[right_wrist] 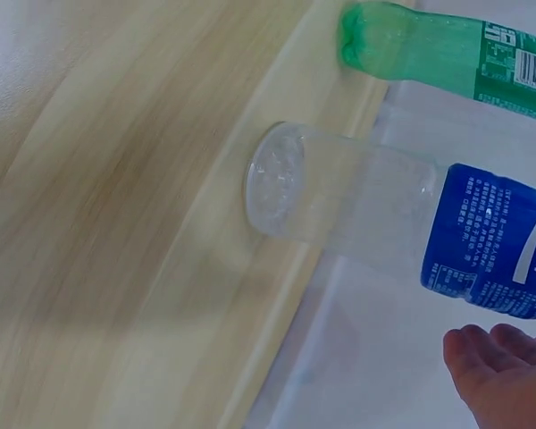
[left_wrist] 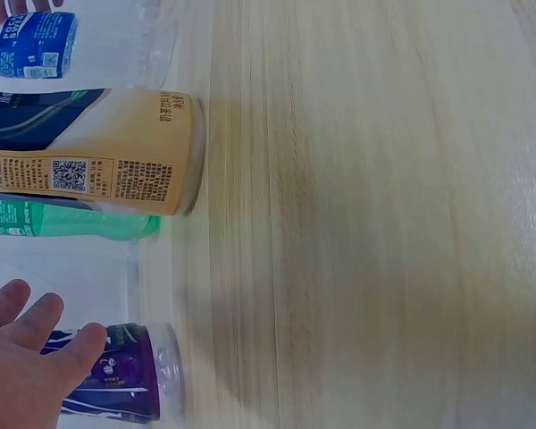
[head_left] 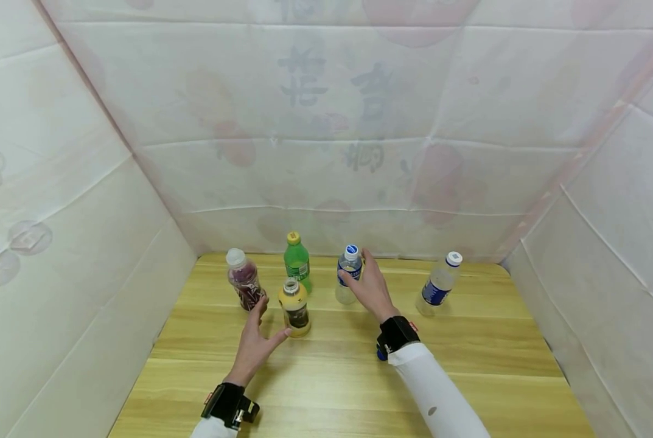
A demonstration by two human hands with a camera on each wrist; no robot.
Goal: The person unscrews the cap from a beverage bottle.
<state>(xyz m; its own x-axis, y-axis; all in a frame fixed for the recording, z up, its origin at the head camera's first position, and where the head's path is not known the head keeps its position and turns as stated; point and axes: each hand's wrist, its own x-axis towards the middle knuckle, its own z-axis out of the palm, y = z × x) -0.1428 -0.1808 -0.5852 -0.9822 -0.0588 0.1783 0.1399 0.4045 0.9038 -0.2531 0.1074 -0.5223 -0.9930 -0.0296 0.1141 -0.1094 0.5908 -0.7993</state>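
My left hand [head_left: 255,350] has its thumb and fingers spread at the near side of a yellow bottle [head_left: 294,307] with a dark label. Just behind its fingertips is a bottle of purple drink [head_left: 244,281] with a white cap. My right hand [head_left: 371,287] is at the right side of a clear bottle [head_left: 346,291] with a blue label and blue-and-white cap. The thumb reaches across its front in the head view. In the right wrist view, the fingers [right_wrist: 496,357] are apart from the blue label [right_wrist: 496,241].
A green bottle [head_left: 296,261] with a yellow cap stands behind the yellow one. Farther right stands another clear bottle [head_left: 438,286] with a blue label and white cap. Cloth walls [head_left: 326,182] enclose the wooden table [head_left: 337,389] at the back and sides.
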